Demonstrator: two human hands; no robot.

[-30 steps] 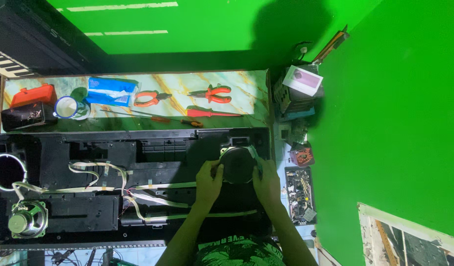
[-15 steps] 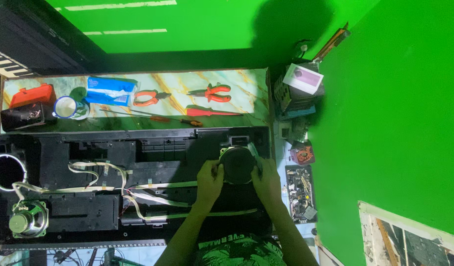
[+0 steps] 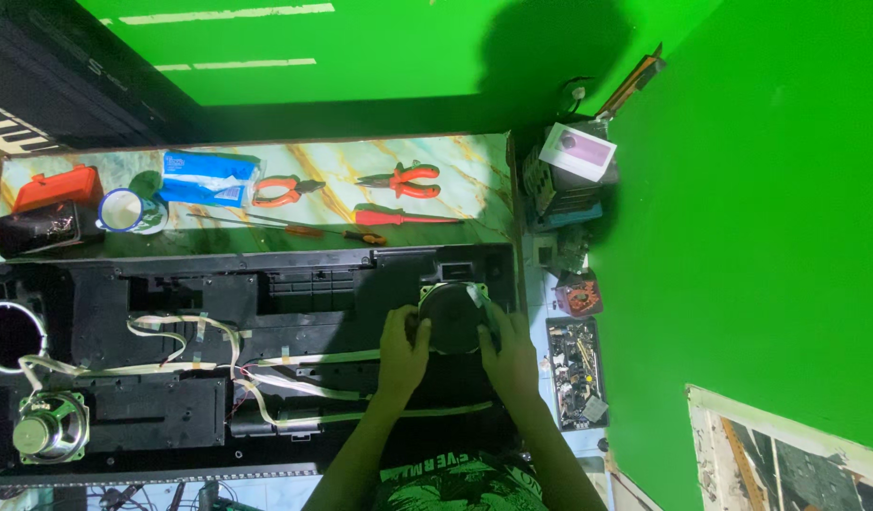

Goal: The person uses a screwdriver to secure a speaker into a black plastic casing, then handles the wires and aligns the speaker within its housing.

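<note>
Little has moved since the earlier frames: both hands stay clamped on the round black speaker (image 3: pixel 452 318), right of the frame's centre. It sits in the right end of the opened black keyboard casing (image 3: pixel 266 284), magnet back facing up toward the camera; being round, it shows no clear long axis. Left hand (image 3: pixel 403 348) curls its fingers against the speaker's left rim, right hand (image 3: pixel 505 345) grips the right rim, both forearms rising from the bottom edge. Another speaker (image 3: pixel 48 428) lies at lower left, red pliers (image 3: pixel 401 179) on the marble shelf (image 3: pixel 474 180) above.
</note>
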